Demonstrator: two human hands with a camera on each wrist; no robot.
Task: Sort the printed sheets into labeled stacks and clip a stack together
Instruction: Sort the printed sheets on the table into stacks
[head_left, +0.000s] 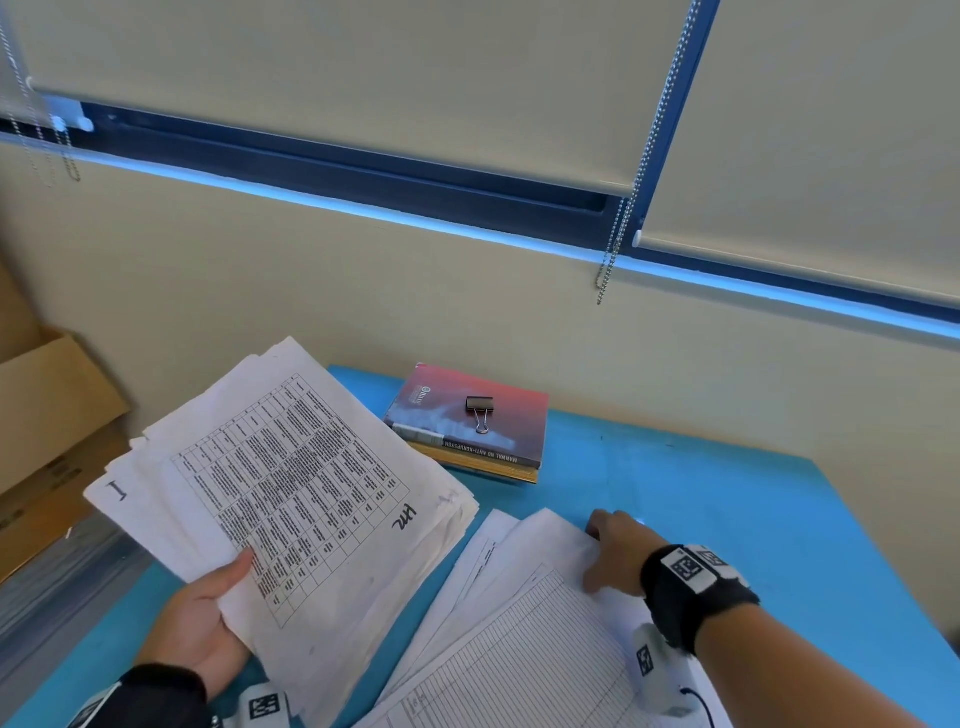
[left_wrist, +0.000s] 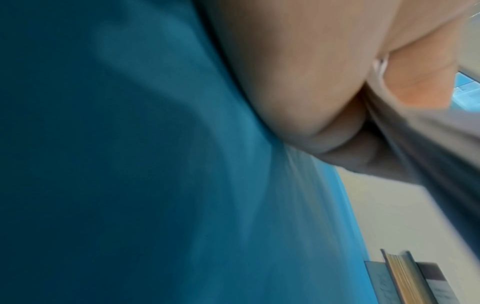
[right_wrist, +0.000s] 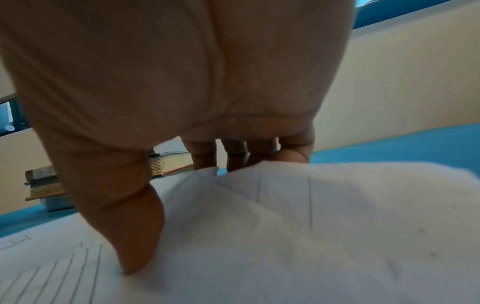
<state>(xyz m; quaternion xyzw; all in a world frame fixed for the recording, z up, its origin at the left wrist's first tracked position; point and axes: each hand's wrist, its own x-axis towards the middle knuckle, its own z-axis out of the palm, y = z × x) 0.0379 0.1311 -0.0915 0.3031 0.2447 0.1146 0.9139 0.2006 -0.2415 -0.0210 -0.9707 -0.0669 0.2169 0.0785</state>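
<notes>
My left hand (head_left: 202, 623) holds a thick stack of printed sheets (head_left: 291, 478) tilted up above the table's left side, thumb on top and fingers underneath. Its top page shows a dense table and handwritten marks. In the left wrist view the left hand (left_wrist: 311, 92) grips the sheets' edge (left_wrist: 428, 144). My right hand (head_left: 613, 551) grips the far corner of a second, fanned stack of ruled sheets (head_left: 519, 623) lying flat on the table. In the right wrist view the right hand's (right_wrist: 168, 92) thumb presses on the ruled sheets (right_wrist: 311, 226) and its fingers reach over their far edge. A black binder clip (head_left: 480, 413) lies untouched on a book.
The blue table (head_left: 727, 519) stands against a beige wall. Two or three stacked books (head_left: 467, 452) sit at its back edge, also seen as books (right_wrist: 46, 185) in the right wrist view. Cardboard boxes (head_left: 52, 415) stand off the table's left side. A blind chain (head_left: 608, 270) hangs on the wall.
</notes>
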